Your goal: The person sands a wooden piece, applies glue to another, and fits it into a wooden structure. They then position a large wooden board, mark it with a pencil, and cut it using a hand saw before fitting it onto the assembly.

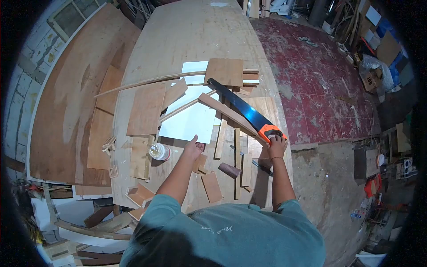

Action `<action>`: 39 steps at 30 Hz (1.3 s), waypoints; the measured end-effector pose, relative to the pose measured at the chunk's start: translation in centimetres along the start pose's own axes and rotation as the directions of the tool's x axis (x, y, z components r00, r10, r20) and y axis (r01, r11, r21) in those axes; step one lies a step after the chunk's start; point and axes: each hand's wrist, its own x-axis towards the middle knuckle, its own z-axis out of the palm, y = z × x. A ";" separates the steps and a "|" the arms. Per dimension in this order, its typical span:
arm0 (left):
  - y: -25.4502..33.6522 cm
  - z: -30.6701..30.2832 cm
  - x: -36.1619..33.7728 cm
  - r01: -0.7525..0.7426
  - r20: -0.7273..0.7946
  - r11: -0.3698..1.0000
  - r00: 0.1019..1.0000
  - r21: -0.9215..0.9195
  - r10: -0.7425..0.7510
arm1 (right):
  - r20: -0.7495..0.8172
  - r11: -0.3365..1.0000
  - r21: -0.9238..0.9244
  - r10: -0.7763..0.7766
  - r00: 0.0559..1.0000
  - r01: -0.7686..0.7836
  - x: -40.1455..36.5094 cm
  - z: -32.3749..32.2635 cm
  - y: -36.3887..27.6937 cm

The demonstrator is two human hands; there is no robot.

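My right hand [276, 147] is closed round the orange handle of a handsaw [241, 105]. The saw's dark blue blade slants up and left over the wood pieces, its tip near a square plywood piece [224, 71]. Beside the blade lies a long wooden strip [229, 112]. At the lower edge of a white board [189, 122], my left hand [194, 147] pinches the rim, thumb uppermost; the other fingers are partly hidden. Thin wooden strips [180, 110] rest across that board.
A white tub [159, 151] stands left on the plywood table [191, 31]. Around it lie offcuts, a brown cylinder [229, 170] and small wooden boxes [140, 194]. A large wooden panel [75, 107] leans at left. Red-tiled floor [307, 80] is at right.
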 end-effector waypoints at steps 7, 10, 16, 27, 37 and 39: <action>-0.7 1.5 -0.6 0.061 0.085 0.991 0.995 -0.115 -0.051 | -0.070 0.977 0.146 -0.145 0.987 0.154 -0.9 -0.3 0.0; -1.1 2.0 -1.0 0.077 0.164 0.986 0.985 -0.149 -0.052 | -0.156 0.911 0.328 -0.209 0.965 0.250 -1.3 -0.4 -0.2; -2.0 2.6 -0.6 0.028 0.163 0.994 0.987 -0.104 -0.010 | -0.293 0.851 0.384 -0.257 0.921 0.359 -3.0 -2.9 -1.9; -2.2 2.4 -0.5 -0.006 0.145 0.999 0.989 -0.039 0.011 | -0.227 0.731 0.507 -0.398 0.889 0.456 -9.0 -7.2 -3.2; -2.1 2.7 -0.8 -0.013 0.172 0.995 0.985 -0.094 0.029 | -0.137 0.783 0.390 -0.470 0.872 0.484 -12.0 -10.0 -2.4; -2.2 2.8 -1.0 -0.054 0.175 0.996 0.982 -0.076 0.067 | -0.111 0.804 0.376 -0.455 0.884 0.461 -12.1 -10.8 -2.5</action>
